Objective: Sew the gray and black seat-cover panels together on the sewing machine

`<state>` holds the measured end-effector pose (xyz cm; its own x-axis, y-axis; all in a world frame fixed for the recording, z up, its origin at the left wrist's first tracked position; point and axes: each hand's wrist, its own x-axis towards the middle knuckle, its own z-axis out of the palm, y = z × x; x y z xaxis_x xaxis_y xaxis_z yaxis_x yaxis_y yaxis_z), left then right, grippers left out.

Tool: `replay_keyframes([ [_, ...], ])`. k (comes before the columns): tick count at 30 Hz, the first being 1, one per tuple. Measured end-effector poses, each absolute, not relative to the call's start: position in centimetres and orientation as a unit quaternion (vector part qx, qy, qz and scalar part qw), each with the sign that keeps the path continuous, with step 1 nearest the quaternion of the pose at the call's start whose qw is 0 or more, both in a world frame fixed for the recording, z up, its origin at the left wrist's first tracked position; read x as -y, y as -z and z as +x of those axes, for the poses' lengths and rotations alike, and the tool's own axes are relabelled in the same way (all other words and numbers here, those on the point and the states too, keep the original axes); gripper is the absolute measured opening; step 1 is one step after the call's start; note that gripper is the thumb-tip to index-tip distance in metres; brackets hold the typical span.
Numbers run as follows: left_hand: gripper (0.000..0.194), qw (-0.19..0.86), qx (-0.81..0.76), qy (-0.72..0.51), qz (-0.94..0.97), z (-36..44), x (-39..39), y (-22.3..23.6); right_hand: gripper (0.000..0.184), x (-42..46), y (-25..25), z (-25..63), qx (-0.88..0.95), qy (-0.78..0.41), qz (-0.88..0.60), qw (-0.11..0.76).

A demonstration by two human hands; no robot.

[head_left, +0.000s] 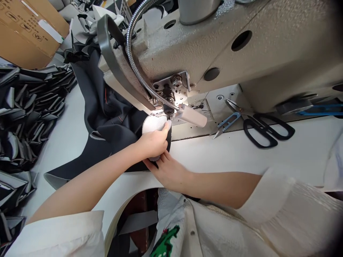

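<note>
A rounded light-grey fabric piece [152, 125] lies at the lit presser foot [167, 111] of a sewing machine, against black fabric. My left hand [154, 142] is closed on this piece, its fingertips close to the presser foot. Just below it, my right hand [168, 171] grips the near edge of the same piece, thumb and fingers together. The two hands touch or nearly touch, and they cover part of the piece. To the left, the large black fabric [112, 139] with orange stitching spreads in folds over the white table [214, 153].
The machine arm [214, 50] stretches across the top. Thread snips [227, 123] and black-handled scissors [268, 130] rest to the right of the needle. Stacked dark fabric pieces [26, 110] fill the left side, below a cardboard box [29, 35]. The table's curved cut-out edge [118, 217] lies near my body.
</note>
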<state>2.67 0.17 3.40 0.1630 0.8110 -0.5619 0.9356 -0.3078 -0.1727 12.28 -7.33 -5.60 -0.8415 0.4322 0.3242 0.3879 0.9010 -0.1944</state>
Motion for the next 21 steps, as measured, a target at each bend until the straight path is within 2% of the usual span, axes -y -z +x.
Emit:
replay_keyframes([
  [5,0.075,0.151,-0.580,0.269,0.754,2.2,0.7,-3.7,0.051,6.4,5.3,12.3,0.956,-0.062,-0.219,0.185],
  [9,0.069,0.154,-0.564,0.309,0.750,1.3,2.4,-4.2,0.035,7.2,5.2,12.5,0.953,0.013,-0.231,0.195],
  [14,0.064,0.149,-0.584,0.283,0.746,1.2,2.9,-3.6,0.035,8.6,5.6,13.2,0.939,0.110,-0.252,0.208],
  [21,0.062,0.057,-0.603,0.268,0.749,2.7,1.4,-2.4,0.035,5.9,5.5,15.4,0.937,0.148,-0.230,0.220],
])
